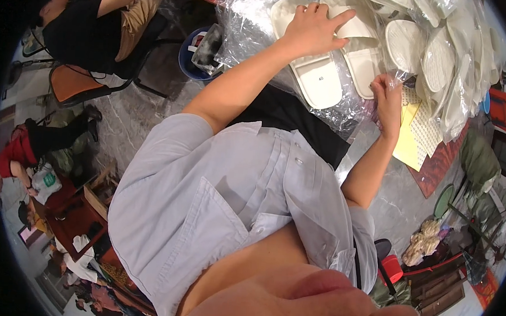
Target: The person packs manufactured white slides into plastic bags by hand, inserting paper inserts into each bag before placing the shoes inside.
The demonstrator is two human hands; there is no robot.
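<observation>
A pair of off-white slippers lies on clear plastic at the table's front: the left slipper (319, 81) and the right slipper (363, 66), heels toward me. Over their straps spreads my left hand (315, 32), fingers apart, palm down and touching the left one. Beside the right slipper's heel, my right hand (388, 102) has its fingers curled together at the edge of a clear plastic bag (395, 79), seemingly pinching the film. The fingertips are partly hidden. Just right of this hand lie yellow sheets (408, 137) and a pale sheet of small printed labels (425, 130).
A heap of bagged off-white slippers (441, 59) rises at the right of the table. Loose clear film (248, 26) covers its left part. A blue bin (185, 57) stands on the floor at left, near an orange-seated chair (74, 83) and a seated person (85, 35).
</observation>
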